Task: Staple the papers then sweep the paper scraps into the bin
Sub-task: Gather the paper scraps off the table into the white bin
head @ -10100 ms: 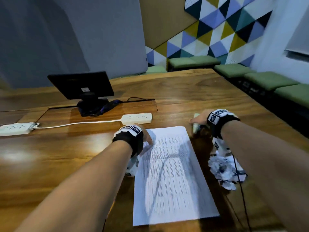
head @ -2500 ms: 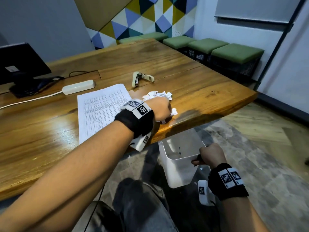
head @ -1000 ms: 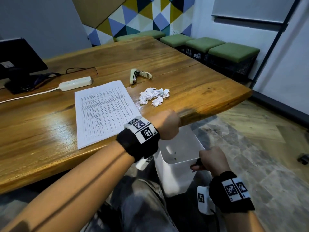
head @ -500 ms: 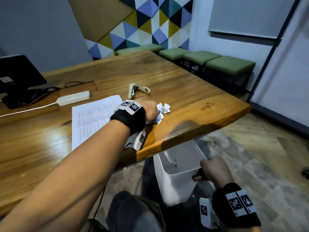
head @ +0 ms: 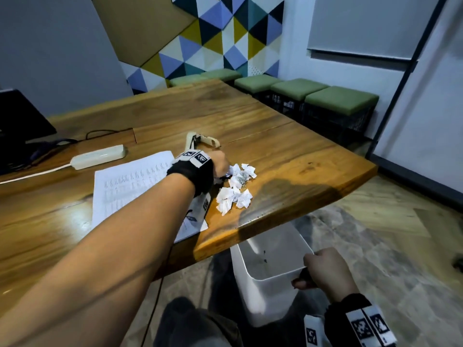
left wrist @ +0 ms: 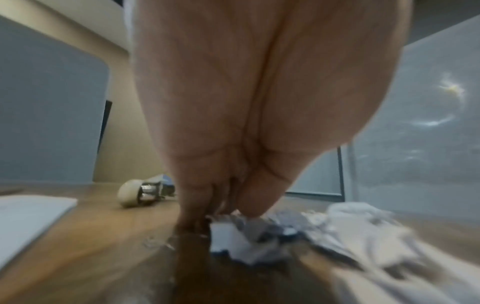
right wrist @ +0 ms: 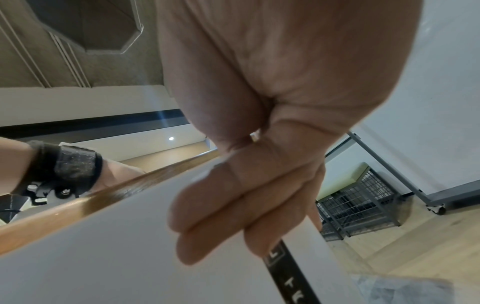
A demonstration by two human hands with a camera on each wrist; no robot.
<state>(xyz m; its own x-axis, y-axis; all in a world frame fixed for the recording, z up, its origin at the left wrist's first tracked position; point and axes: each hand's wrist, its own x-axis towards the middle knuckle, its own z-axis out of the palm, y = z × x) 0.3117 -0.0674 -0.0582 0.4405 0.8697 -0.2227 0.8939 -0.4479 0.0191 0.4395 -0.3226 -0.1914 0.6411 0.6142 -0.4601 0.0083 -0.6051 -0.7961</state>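
Note:
Crumpled paper scraps [head: 235, 194] lie in a loose heap near the wooden table's [head: 288, 159] front edge. My left hand [head: 225, 174] stands at the heap's left side, fingers together and pointing down, fingertips touching the table and the nearest scraps [left wrist: 337, 232]. The left wrist view shows no scrap clearly held in that hand [left wrist: 226, 214]. The printed papers [head: 130, 186] lie flat under my left forearm. A beige stapler [head: 198, 141] lies behind the hand. My right hand [head: 308, 274] grips the rim of the white bin [head: 263, 296] below the table edge, fingers curled over its wall [right wrist: 103, 257].
A white power strip [head: 100, 156] and a dark monitor [head: 20, 121] sit at the table's back left. Green-cushioned stools [head: 325, 101] line the far wall. My knee [head: 195, 321] is beside the bin, over a tiled floor.
My left hand went from the table edge above the bin back up to the scraps. The heap now lies spread in two clumps. The right hand kept hold of the bin.

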